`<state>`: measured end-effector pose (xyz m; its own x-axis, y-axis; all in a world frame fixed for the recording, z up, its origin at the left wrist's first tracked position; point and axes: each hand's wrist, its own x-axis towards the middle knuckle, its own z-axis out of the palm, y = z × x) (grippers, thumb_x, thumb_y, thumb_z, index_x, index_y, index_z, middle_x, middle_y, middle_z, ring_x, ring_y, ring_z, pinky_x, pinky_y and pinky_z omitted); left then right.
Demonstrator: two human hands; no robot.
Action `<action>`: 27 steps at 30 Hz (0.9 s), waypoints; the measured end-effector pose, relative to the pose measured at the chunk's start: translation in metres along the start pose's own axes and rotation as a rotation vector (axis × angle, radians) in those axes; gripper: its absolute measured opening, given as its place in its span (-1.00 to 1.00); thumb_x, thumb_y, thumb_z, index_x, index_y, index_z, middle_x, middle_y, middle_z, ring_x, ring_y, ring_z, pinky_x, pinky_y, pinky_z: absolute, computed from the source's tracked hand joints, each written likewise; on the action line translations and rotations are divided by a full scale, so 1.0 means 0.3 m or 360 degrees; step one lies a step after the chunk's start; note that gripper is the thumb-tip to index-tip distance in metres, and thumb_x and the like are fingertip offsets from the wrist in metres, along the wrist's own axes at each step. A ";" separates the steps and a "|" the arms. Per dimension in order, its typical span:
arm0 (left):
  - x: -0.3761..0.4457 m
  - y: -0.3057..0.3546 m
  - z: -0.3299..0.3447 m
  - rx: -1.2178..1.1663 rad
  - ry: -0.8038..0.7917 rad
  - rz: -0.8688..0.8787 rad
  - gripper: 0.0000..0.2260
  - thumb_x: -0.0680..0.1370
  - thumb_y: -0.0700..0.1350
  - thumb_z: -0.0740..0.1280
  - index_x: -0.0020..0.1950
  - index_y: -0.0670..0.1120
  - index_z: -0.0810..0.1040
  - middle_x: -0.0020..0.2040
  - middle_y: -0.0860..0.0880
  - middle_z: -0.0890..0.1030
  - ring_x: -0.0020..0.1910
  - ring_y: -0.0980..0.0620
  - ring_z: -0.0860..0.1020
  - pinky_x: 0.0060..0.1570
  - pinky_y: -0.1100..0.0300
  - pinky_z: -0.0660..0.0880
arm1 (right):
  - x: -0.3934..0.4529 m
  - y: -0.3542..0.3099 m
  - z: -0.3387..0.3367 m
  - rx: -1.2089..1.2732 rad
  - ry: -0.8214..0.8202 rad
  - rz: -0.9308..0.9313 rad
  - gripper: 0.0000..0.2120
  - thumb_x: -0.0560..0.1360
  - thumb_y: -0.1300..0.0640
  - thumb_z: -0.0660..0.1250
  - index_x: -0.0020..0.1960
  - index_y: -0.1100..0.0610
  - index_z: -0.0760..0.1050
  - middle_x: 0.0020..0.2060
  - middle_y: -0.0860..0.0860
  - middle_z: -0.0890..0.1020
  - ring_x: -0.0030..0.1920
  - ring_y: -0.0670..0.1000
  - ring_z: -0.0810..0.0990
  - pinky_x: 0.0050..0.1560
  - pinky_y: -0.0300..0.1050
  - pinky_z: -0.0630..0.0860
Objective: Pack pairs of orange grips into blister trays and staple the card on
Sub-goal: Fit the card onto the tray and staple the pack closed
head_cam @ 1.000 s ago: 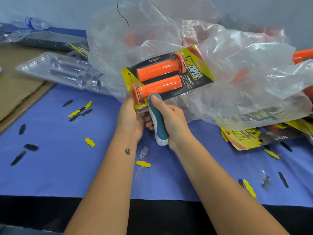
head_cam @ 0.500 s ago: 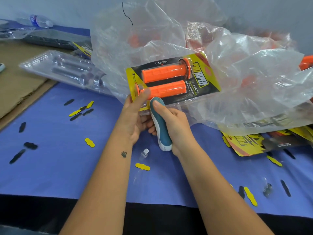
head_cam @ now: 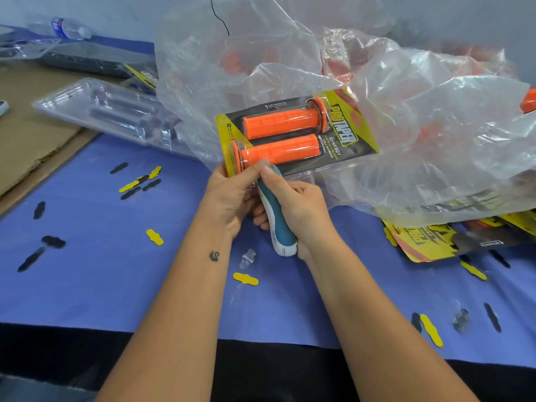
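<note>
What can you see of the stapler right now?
The stapler is a small handheld one with a teal top and a white underside, plastic by its look. It lies lengthwise toward the camera, its nose at the near edge of the blister pack and its rear end free above the blue table cover. The right hand grips it, thumb on the nose; the left hand holds the pack beside it.
</note>
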<state>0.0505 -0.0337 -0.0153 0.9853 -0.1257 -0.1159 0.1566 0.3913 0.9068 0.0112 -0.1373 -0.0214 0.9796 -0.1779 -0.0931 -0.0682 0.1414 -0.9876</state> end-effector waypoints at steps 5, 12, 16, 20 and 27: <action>0.006 -0.009 0.005 -0.0048 0.0069 0.0022 -0.85 0.47 -0.14 0.47 -0.09 -0.10 0.51 -0.30 -0.12 0.53 -0.41 -0.05 0.46 -0.47 0.20 0.37 | -0.002 -0.003 0.007 0.0042 0.0025 -0.0001 -0.56 0.49 -0.08 0.43 -0.31 0.30 0.59 -0.46 0.21 0.60 -0.51 0.09 0.58 -0.46 -0.18 0.53; -0.025 -0.038 0.056 -0.0188 0.0081 -0.0015 -0.65 0.33 0.17 0.48 -0.22 -0.06 0.48 -0.40 -0.07 0.34 -0.53 0.06 0.31 -0.56 0.30 0.21 | 0.002 0.006 -0.001 0.0140 0.0087 -0.0113 -0.57 0.47 -0.04 0.45 -0.13 0.39 0.58 -0.34 0.19 0.65 -0.37 0.09 0.63 -0.31 -0.06 0.62; -0.022 -0.041 0.058 -0.0213 0.0030 -0.0093 -0.52 0.26 0.39 0.40 -0.25 -0.02 0.48 -0.34 -0.06 0.35 -0.45 0.06 0.31 -0.48 0.22 0.16 | -0.007 0.006 0.000 0.0022 0.0041 -0.0097 -0.44 0.28 -0.21 0.46 -0.09 0.31 0.56 -0.32 0.14 0.67 -0.35 0.04 0.63 -0.25 -0.07 0.60; -0.013 -0.021 0.032 -0.0503 -0.0056 0.0046 -0.53 0.45 0.36 0.22 -0.26 0.00 0.65 -0.32 -0.08 0.51 -0.44 -0.02 0.36 -0.52 0.24 0.21 | -0.006 0.004 -0.024 0.0127 -0.0012 -0.0108 -0.45 0.32 -0.19 0.42 -0.08 0.33 0.57 -0.30 0.17 0.68 -0.38 0.07 0.63 -0.29 -0.12 0.58; -0.006 -0.031 0.029 -0.0254 -0.0008 0.0211 -0.86 0.51 -0.08 0.40 -0.09 -0.14 0.54 -0.27 -0.16 0.56 -0.39 -0.06 0.44 -0.54 0.24 0.31 | -0.012 0.010 -0.025 0.0154 0.0047 -0.0172 -0.45 0.33 -0.15 0.42 -0.04 0.36 0.55 -0.32 0.17 0.66 -0.41 0.08 0.61 -0.33 -0.13 0.55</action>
<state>0.0466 -0.0449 -0.0201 0.9977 -0.0678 0.0025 0.0349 0.5443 0.8382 0.0061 -0.1437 -0.0250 0.9743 -0.2253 0.0082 0.0574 0.2130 -0.9754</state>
